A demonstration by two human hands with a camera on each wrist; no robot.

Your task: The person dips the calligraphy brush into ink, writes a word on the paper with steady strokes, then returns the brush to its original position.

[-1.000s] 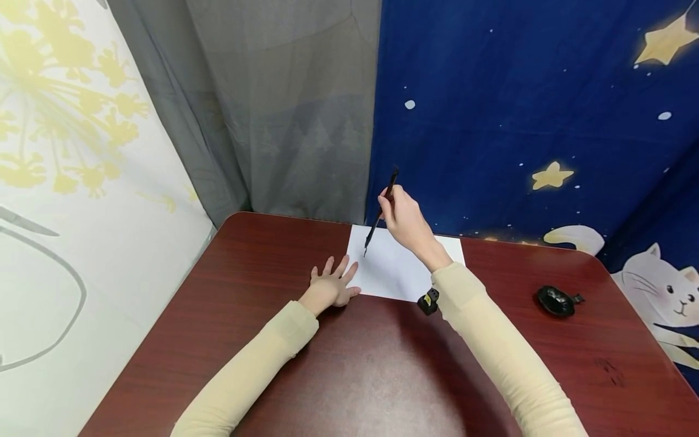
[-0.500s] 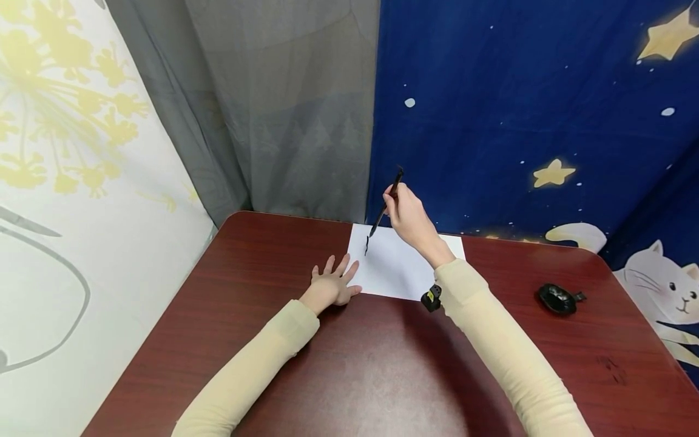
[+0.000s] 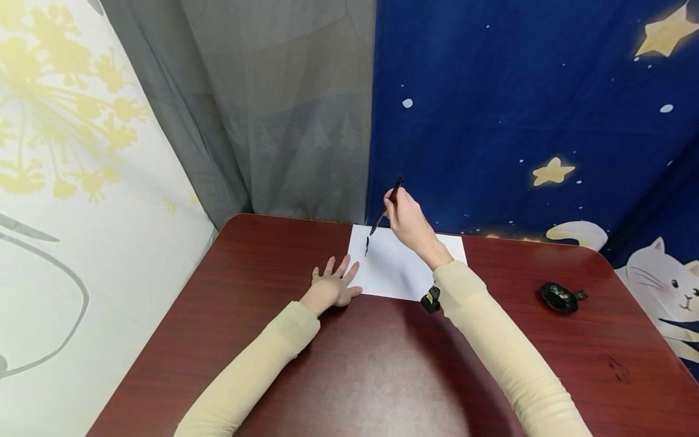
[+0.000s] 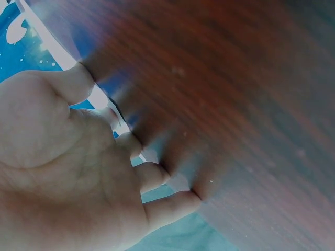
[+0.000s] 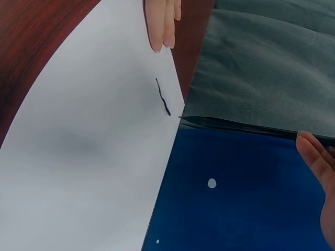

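L hand (image 4: 78, 151) is resting its spread fingertips on dark red-brown tbl (image 4: 235, 104). White paper (image 4: 98, 98) edge is showing past thumb & btwn fingers. Blue cloth (image 4: 10, 55) w/ white spots is hanging beyond thumb, grey-teal cloth (image 4: 183, 232) beyond pinky.

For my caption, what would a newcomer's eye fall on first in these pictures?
Probably the white paper on the table, with one black stroke near its left edge. The right hand holds a brush by that stroke; the left hand lies spread at the paper's edge. Behind, a starry blue curtain hangs.
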